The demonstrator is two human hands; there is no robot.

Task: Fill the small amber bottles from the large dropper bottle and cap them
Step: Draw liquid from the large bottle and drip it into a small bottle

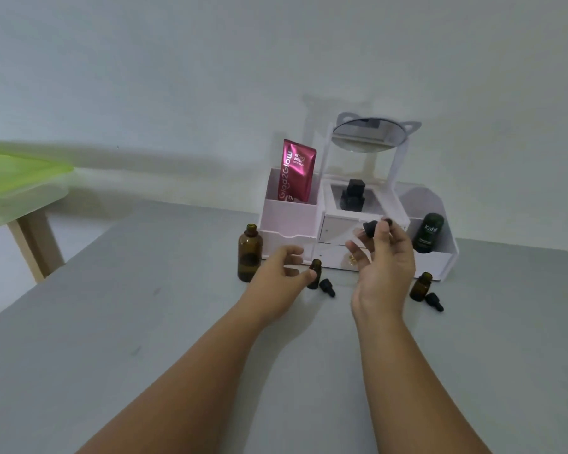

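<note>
The large amber bottle (249,253) stands uncapped at the left of the white organizer. My right hand (385,260) is raised and pinches its black dropper cap (372,228) between the fingertips. My left hand (281,277) curls around a small amber bottle (314,273) standing open on the table, thumb against its side. A small black dropper cap (327,287) lies just right of that bottle. Farther right stands a second small amber bottle (420,286), open, with another black cap (434,301) lying beside it.
A white organizer (289,217) with drawers and a tilted mirror (369,132) stands against the wall. It holds a pink sachet (295,172), a black bottle (353,194) and a dark green container (428,232). A green-topped table (10,178) is at the left.
</note>
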